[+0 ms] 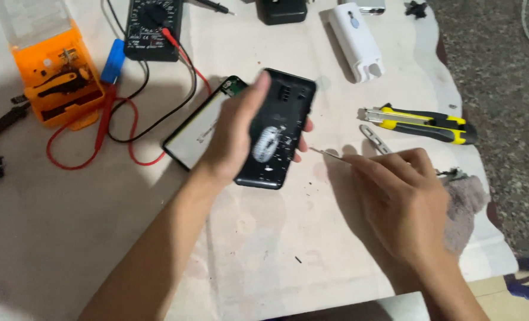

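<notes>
I see a white cloth [264, 249] spread under everything, and just above it my left hand [237, 134] grasps a black phone shell [276, 139], thumb on top, fingers wrapped behind its far edge. A flat battery pack [196, 134] lies under that wrist, touching the shell's left side. Right of the shell, my right hand [404, 199] pinches a thin metal pick [327, 154], tip aimed at the shell. Beyond those knuckles lies a yellow utility knife [422, 122].
</notes>
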